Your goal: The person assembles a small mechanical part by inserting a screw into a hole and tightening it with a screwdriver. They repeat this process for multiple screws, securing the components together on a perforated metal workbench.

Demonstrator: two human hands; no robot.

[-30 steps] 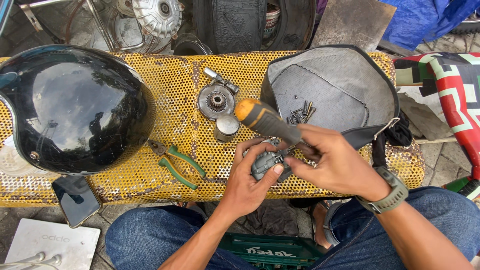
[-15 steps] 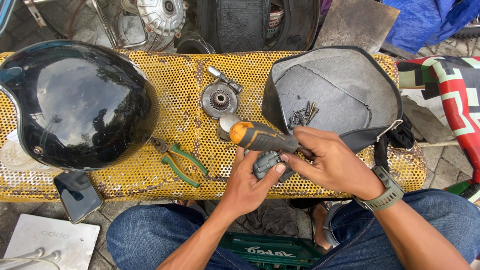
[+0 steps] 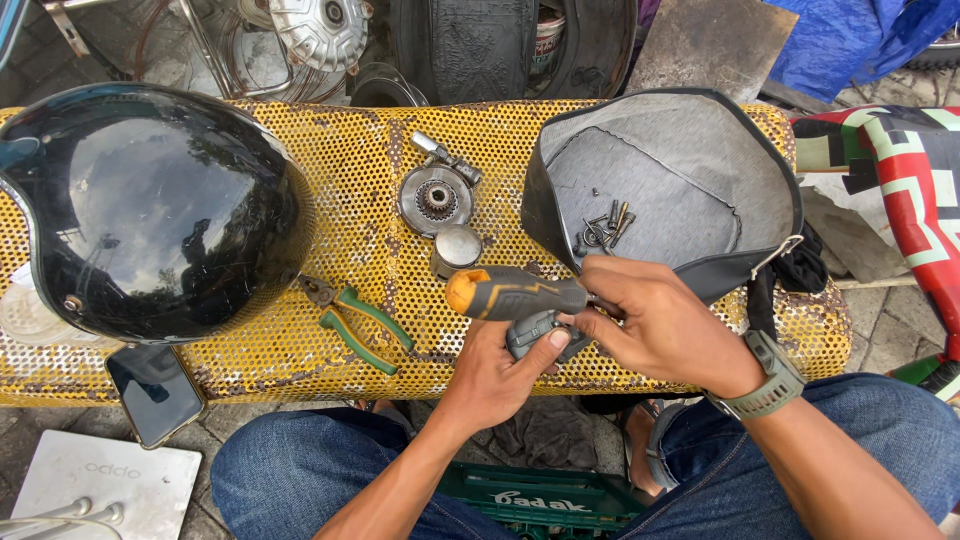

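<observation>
A black helmet (image 3: 150, 210), green-handled pliers (image 3: 355, 320) and a gear (image 3: 436, 199) lie on the yellow bench (image 3: 340, 150).

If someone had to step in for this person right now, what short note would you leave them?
Left hand: holds a small grey part from below, thumb on it.
Right hand: grips the screwdriver with the grey and orange handle, lying across the part; its tip is hidden.
On the yellow perforated bench: green-handled pliers, a round gear piece, a small metal cap, a black helmet.
Loose screws lie in the grey cover.
Done: screws already out. Left: the part in hand is not set down.
</observation>
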